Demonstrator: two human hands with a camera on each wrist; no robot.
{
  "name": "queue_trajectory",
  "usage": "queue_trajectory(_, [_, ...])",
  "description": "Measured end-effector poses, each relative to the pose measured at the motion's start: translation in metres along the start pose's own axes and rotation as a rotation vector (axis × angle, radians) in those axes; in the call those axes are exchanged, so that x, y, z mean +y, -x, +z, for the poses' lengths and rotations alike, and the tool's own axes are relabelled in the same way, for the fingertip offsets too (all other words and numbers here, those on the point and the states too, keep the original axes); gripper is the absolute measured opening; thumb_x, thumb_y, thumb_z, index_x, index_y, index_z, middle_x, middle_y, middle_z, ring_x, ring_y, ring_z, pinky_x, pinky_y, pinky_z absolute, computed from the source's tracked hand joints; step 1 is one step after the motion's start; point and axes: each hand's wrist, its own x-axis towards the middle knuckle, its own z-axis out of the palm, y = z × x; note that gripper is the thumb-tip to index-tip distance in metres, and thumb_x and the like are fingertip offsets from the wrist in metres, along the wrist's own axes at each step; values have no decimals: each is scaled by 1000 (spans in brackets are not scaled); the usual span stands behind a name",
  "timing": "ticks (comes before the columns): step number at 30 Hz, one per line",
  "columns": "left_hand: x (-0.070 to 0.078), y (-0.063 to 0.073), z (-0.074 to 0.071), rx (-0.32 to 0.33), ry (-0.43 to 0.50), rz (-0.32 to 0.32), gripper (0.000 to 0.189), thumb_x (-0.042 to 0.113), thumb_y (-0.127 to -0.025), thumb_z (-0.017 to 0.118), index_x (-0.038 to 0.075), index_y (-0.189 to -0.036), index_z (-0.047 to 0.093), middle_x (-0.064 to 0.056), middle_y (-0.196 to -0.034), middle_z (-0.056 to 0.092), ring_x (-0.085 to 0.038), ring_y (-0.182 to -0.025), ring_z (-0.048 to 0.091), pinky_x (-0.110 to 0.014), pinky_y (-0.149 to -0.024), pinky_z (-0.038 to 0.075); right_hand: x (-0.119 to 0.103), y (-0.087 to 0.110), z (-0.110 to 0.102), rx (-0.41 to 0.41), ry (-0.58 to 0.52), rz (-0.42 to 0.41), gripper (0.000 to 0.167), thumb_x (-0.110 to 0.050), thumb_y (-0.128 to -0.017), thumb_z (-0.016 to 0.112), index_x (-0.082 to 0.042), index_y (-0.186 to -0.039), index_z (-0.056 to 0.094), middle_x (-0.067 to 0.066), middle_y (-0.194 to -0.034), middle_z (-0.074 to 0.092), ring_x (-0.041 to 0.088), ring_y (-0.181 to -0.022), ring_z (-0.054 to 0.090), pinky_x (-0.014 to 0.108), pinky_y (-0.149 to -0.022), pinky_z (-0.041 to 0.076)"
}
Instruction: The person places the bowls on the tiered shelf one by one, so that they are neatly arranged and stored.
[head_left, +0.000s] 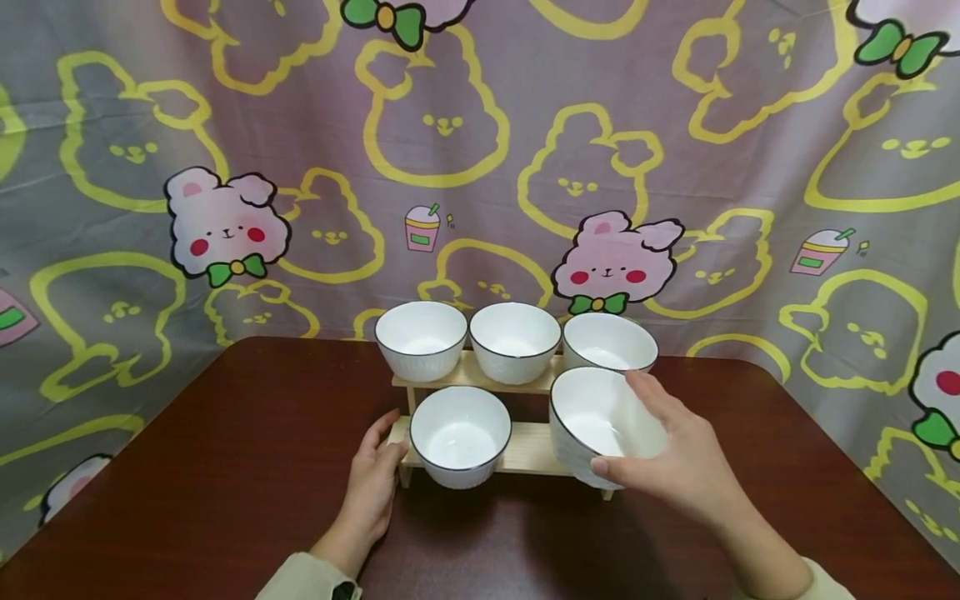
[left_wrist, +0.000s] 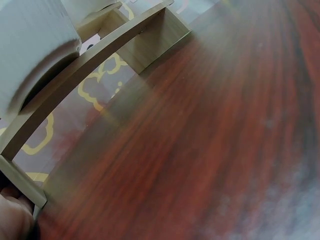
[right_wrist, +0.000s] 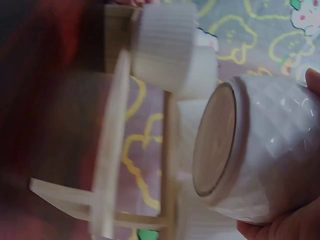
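My right hand grips a white bowl with a dark rim, thumb at the near side and fingers over the far rim. In the right wrist view this bowl is tilted, its unglazed base ring showing, and it is off the wooden rack. My left hand holds the left end of the two-tier wooden rack at its lower shelf. Another white bowl sits on that shelf at the left, right beside the left hand. In the left wrist view only part of the left hand shows, at the rack's end.
On the upper shelf stand three more white bowls, a left one, a middle one and a right one. Under the rack is a dark red-brown wooden table. A patterned cloth hangs behind it.
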Motion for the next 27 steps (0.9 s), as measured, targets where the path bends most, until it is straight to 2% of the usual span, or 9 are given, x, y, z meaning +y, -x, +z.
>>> queue_trajectory(4, [0, 1, 0, 2, -5, -7, 51, 0, -89, 41, 5, -139, 34, -20, -125, 52, -3, -94, 53, -19, -78, 43, 2, 3, 16, 28, 6, -29, 95, -40, -58, 83, -3, -136, 44, 17, -142, 40, 38, -129, 35, 58, -94, 33])
queue_trajectory(12, [0, 0, 1, 2, -1, 3, 50, -1, -89, 40, 4, -138, 35, -21, -126, 51, -4, -96, 52, -18, -80, 42, 10, 1, 41, 33, 20, -26, 99, -43, -55, 84, -2, -136, 44, 20, -142, 40, 38, -128, 36, 59, -94, 34])
queue_trajectory(21, [1, -1, 0, -3, 13, 1, 50, -2, -89, 40, 4, -138, 34, -21, -126, 50, -3, -95, 53, -18, -80, 42, 11, 2, 59, 28, 45, 45, 101, -46, -53, 83, 0, -135, 45, 25, -141, 37, 44, -125, 36, 62, -92, 32])
queue_trajectory(27, [1, -1, 0, -2, 17, 1, 50, -2, -89, 40, 5, -138, 35, -20, -124, 52, -4, -94, 53, -18, -79, 42, 6, 0, 64, 5, 26, 139, 106, -48, -54, 83, -1, -138, 40, 23, -145, 32, 44, -128, 31, 61, -96, 30])
